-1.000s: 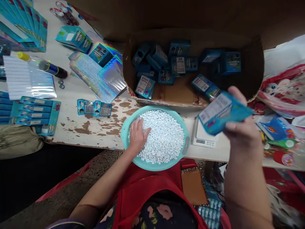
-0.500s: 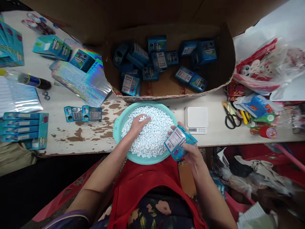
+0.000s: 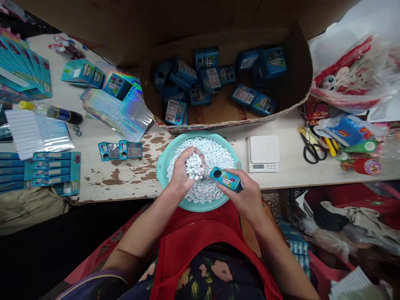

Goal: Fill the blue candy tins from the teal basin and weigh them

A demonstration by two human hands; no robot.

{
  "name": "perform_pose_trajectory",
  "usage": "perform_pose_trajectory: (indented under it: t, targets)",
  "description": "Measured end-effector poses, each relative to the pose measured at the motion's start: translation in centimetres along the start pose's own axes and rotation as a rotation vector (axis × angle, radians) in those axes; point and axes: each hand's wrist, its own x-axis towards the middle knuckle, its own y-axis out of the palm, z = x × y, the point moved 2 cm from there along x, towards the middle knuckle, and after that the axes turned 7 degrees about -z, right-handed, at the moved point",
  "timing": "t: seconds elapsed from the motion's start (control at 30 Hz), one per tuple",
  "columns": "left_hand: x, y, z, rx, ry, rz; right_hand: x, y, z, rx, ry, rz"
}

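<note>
here, left hand (image 3: 181, 173) cupped round white candies (image 3: 194, 165) over teal basin (image 3: 163, 164), right hand (image 3: 246, 196) gripping blue box (image 3: 226, 179)

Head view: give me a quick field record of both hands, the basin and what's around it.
left hand: cupped, holding a heap of white candies over the basin
right hand: gripping a small blue candy box, round hole toward the left hand
basin: teal, filled with white candies, at the table's near edge
behind basin: cardboard box holding many blue candy boxes
right of basin: white scale, then scissors
left of basin: two flat blue packs, holographic sheets
</note>
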Motion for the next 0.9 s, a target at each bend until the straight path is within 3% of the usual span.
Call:
perform_pose_trajectory:
  t: [0.13,0.23,0.6,0.9]
  targets:
    - [-1.9,1.7,-0.1,0.029,0.215,0.019,0.0,1.1,1.6,-0.068,-0.178,-0.01]
    - [-2.4,2.2,0.1,0.049,0.313,-0.002,0.0,1.4,2.3,-0.087,-0.234,-0.037]
    - [-2.9,2.3,0.1,0.031,0.452,0.04,-0.6,1.7,2.9,-0.097,-0.256,-0.086]
    - [-3.0,2.5,-0.4,0.082,0.474,-0.007,0.0,1.4,3.0,-0.087,-0.252,-0.097]
